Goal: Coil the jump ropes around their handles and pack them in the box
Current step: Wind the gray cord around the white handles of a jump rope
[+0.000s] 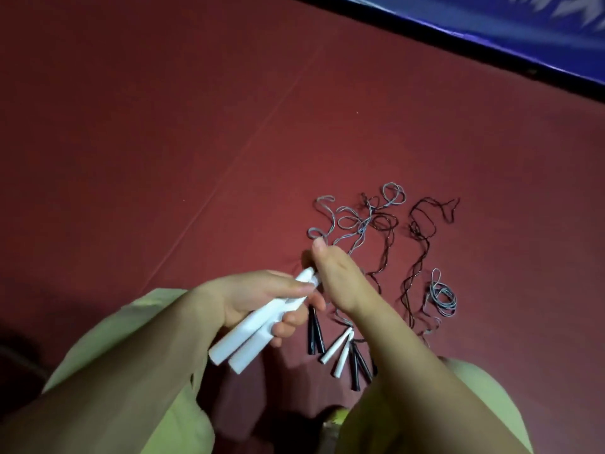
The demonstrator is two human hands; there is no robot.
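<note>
My left hand (262, 299) grips a pair of white jump-rope handles (248, 339) held together, their butt ends pointing down-left. My right hand (337, 276) is at the handles' top end, its fingers curled there; the rope it seems to pinch is hidden behind the hand. On the red mat lie more ropes: a grey cord (357, 217) in loose loops, two black cords (422, 244), a small grey coil (442, 296), a pair of white handles (340, 348) and black handles (314, 335). No box is in view.
The red mat (163, 142) spreads wide to the left and far side, with a seam running diagonally. A blue patterned edge with a dark border (523, 37) crosses the top right corner. My green sleeves fill the bottom.
</note>
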